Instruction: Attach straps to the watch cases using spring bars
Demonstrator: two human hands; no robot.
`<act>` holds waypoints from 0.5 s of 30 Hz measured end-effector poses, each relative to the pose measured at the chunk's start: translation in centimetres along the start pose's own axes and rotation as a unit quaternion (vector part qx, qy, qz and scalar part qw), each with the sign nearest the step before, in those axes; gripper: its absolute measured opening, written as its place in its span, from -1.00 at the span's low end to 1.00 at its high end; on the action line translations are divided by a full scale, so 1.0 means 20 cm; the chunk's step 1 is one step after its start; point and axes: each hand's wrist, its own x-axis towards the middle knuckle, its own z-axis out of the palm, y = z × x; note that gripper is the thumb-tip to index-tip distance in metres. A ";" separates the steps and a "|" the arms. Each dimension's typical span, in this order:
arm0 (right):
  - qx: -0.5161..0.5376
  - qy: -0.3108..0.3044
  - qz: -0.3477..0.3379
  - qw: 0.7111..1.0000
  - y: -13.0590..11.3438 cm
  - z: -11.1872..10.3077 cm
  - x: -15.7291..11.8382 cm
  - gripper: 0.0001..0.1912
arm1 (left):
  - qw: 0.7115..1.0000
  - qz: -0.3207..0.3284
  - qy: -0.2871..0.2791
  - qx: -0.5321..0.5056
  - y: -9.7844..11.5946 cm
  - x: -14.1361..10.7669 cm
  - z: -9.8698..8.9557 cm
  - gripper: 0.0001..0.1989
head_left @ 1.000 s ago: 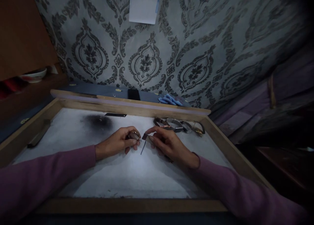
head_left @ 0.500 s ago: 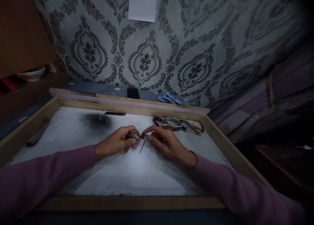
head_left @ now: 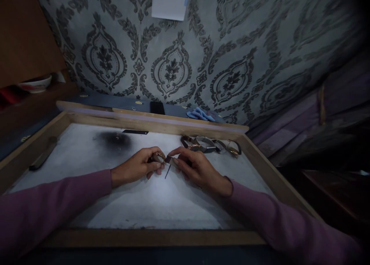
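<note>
My left hand (head_left: 141,164) is closed around a gold-coloured watch band (head_left: 159,156), which curves between thumb and fingers. Opposite it, my right hand (head_left: 195,167) pinches a small dark rectangular piece (head_left: 168,159), its index finger stretched along the top. That piece meets the end of the band, though I cannot make out whether the two are joined. Just below the fingertips is a thin dark rod (head_left: 167,171); whether it lies on the white surface or is held is unclear.
A wooden-rimmed tray (head_left: 156,238) with a white floor surrounds both hands. Several watches (head_left: 206,143) lie at its back right. A black strip (head_left: 135,132) is near the back rim, and a dark-handled tool (head_left: 43,155) lies left. Behind the rim are a black phone-like slab (head_left: 157,108) and blue cloth (head_left: 200,113).
The view has tilted down very slightly. Both hands keep almost the same place and grip, with the dark piece still against the watch band.
</note>
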 end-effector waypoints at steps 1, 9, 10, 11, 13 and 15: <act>-0.005 0.002 -0.003 1.000 0.00 0.00 0.00 -0.79 | 1.000 0.001 0.000 -0.001 0.00 0.00 0.00 -0.91; -0.014 0.003 -0.007 1.000 0.00 0.00 0.00 -0.80 | 1.000 0.005 -0.003 -0.007 -0.01 0.00 0.00 -0.91; -0.015 0.005 -0.011 1.000 0.00 0.00 0.00 -0.80 | 1.000 0.004 -0.003 -0.005 -0.01 0.00 0.00 -0.91; -0.016 0.007 -0.013 1.000 0.00 0.00 0.00 -0.80 | 1.000 0.003 -0.003 -0.003 -0.01 0.00 0.00 -0.91; -0.020 0.010 -0.017 1.000 0.00 0.00 0.00 -0.80 | 1.000 0.002 -0.002 0.000 0.00 0.00 0.00 -0.91; -0.021 0.012 -0.018 1.000 0.00 0.00 0.00 -0.80 | 1.000 0.001 -0.001 0.004 0.00 0.00 0.00 -0.90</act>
